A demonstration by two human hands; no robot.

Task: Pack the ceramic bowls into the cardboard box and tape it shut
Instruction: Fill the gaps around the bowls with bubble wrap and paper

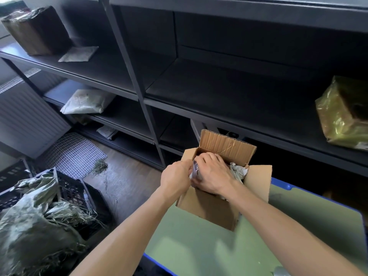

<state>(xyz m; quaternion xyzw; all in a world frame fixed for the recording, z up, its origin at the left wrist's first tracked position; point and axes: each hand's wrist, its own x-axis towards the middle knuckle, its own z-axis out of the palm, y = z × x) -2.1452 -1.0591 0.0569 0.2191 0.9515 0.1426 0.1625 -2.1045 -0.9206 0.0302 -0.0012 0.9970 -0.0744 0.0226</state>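
Cardboard box [211,208] open; left hand [176,179] pinches paper wrapping [194,170], right hand [213,174] palm-down grips it.

Bare forearms [278,222] run to the left hand [175,180] and right hand [213,176].

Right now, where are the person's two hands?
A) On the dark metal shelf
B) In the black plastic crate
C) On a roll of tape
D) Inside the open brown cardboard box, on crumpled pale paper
D: the left hand and right hand both meet the crumpled pale paper inside the brown cardboard box, whose flaps stand open.
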